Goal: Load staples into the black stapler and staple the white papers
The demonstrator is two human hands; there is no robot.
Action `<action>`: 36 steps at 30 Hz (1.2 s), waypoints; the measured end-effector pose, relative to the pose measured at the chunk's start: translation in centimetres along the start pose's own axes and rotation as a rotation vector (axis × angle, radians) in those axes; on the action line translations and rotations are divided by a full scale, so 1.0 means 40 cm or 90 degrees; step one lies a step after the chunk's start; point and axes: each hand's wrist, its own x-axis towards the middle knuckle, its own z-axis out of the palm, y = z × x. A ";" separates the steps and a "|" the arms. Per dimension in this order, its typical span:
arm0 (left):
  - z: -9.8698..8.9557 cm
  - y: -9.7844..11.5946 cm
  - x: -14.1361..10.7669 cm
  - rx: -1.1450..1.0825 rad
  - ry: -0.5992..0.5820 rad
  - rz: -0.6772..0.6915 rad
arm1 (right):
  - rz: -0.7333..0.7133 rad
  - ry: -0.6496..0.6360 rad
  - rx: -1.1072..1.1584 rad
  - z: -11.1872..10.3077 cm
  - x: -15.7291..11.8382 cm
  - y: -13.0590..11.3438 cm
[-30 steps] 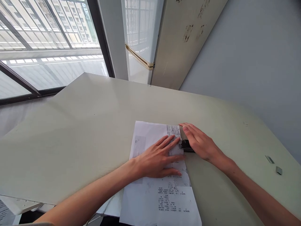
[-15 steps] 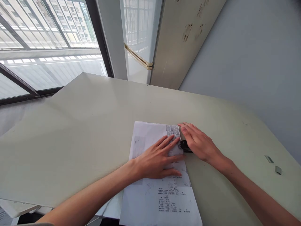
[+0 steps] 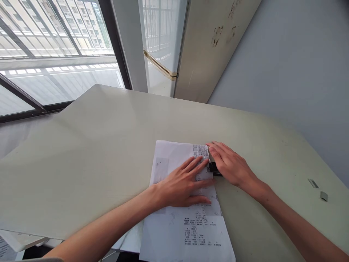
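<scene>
Printed paper sheets (image 3: 201, 233) lie on the table, reaching past its front edge. My left hand (image 3: 185, 185) rests flat on them with its fingers spread toward the right edge. At that right edge sits a black stapler (image 3: 214, 169), its front end meeting the paper. My right hand (image 3: 231, 163) is cupped over the stapler from the right and covers most of it. The right fingers lie close together, pointing to the upper left near the top right corner of the sheets.
The pale table (image 3: 114, 120) spreads around the sheets. Two small grey pieces (image 3: 324, 196) lie at the far right. Behind stand a fridge door with a gold handle (image 3: 160, 65), a barred window (image 3: 54, 43) and a grey wall (image 3: 300, 54).
Both hands and the paper have stayed almost where they were. The front end of the stapler looks slightly different, with its top closer to the paper.
</scene>
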 end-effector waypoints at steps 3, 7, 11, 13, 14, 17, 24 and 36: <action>0.000 0.001 -0.001 -0.002 0.000 0.000 | 0.000 0.002 -0.002 0.001 0.000 0.001; -0.001 0.002 -0.001 -0.011 0.011 0.006 | -0.006 0.007 -0.012 0.000 0.002 0.000; -0.003 0.003 -0.002 -0.008 0.011 0.006 | -0.001 0.004 -0.020 -0.003 0.002 -0.007; -0.003 0.002 -0.002 -0.005 0.009 0.004 | -0.002 0.002 -0.017 -0.005 0.001 -0.010; -0.002 0.002 -0.002 -0.005 0.009 0.004 | -0.002 0.002 -0.015 -0.006 0.001 -0.011; 0.002 0.001 -0.002 -0.007 0.014 0.008 | 0.000 -0.006 -0.007 -0.008 0.001 -0.012; 0.002 0.001 -0.002 -0.015 0.015 0.002 | -0.007 0.004 0.012 -0.002 0.004 -0.003; 0.003 0.000 -0.001 -0.015 0.021 0.003 | -0.012 0.010 -0.010 0.001 0.003 -0.002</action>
